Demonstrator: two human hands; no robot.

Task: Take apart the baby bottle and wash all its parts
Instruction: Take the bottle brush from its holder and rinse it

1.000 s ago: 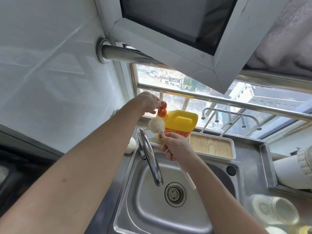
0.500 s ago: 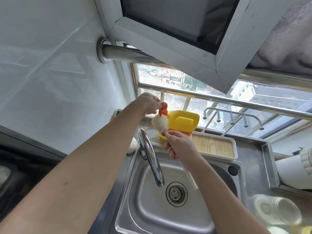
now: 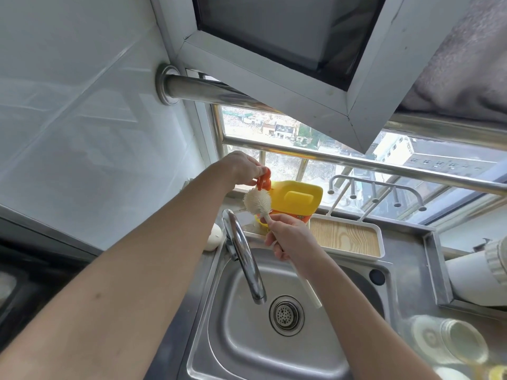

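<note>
Both hands are busy here: our left hand (image 3: 241,168) pinches the pump (image 3: 264,180) on the soap jug (image 3: 296,198), and our right hand (image 3: 290,237) is wrapped round the brush (image 3: 257,201) handle, bristles right under the nozzle. The bottle (image 3: 463,341) lies on its side on the counter (image 3: 406,283), well off to the right of our right hand. If we push the pump crooked we probably tip the jug, or the soap misses the bristles.
</note>
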